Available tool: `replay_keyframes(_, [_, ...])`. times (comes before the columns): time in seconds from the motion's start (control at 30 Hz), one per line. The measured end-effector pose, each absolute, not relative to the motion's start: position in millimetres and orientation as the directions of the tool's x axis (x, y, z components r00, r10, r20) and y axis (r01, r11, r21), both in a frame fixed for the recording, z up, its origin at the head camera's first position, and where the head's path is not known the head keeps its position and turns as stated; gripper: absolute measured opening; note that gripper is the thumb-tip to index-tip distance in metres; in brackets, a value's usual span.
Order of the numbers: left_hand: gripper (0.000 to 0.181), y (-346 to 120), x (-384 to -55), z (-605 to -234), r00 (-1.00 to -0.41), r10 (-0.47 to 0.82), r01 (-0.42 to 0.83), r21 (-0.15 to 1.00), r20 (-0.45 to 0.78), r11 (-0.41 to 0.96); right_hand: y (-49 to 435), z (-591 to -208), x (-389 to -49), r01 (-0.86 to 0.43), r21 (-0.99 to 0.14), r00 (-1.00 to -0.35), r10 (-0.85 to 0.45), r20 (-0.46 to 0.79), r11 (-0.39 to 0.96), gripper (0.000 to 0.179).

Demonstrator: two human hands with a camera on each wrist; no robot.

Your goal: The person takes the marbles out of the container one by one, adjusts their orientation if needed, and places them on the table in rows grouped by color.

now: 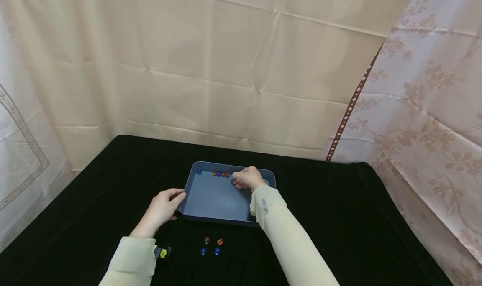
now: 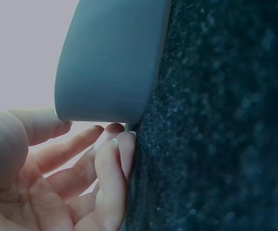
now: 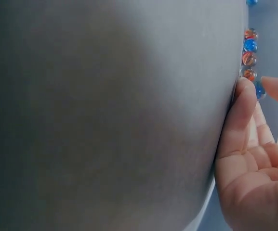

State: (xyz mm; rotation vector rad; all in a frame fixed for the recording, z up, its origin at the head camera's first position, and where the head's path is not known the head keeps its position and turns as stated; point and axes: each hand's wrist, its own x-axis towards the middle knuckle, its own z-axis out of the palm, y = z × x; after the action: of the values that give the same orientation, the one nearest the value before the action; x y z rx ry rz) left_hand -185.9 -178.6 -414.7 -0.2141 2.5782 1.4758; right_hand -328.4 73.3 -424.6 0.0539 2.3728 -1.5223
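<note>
A blue-grey tray (image 1: 222, 202) lies on the black cloth. At its left side my left hand (image 1: 162, 206) grips the edge, thumb (image 2: 47, 126) at the rim and fingers curled against the outer wall. Inside, my right hand (image 1: 248, 178) reaches to the back wall and holds a blue marble (image 3: 259, 90) between thumb and finger. Just left of it, several orange and blue marbles sit in a short row along the wall, among them a blue marble (image 1: 219, 174) and an orange marble (image 3: 249, 58). Another blue marble (image 1: 199, 172) sits apart near the back left corner.
In front of the tray, several marbles lie on the black cloth (image 1: 339, 219): orange ones (image 1: 220, 241) farther off, blue ones (image 1: 217, 251) nearer. A cream curtain (image 1: 226, 68) hangs behind the table, with a patterned curtain (image 1: 433, 89) to the right.
</note>
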Motion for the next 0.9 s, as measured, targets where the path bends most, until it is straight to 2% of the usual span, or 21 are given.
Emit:
replay_keyframes(0.23, [0.045,-179.3,-187.1,-414.9,-0.976,-0.044,-0.206,0.84,-0.213,0.502,78.3,-422.0,-330.6,0.242,-0.922,-0.927,-0.209,-0.312,0.302,0.02])
replay_keyframes(0.9, [0.045,-178.7,-187.4,-414.4,-0.975,-0.043,-0.209,0.84,-0.217,0.5,85.5,-395.4,-316.8,0.22,-0.935,-0.89,-0.336,-0.309,0.28,0.025])
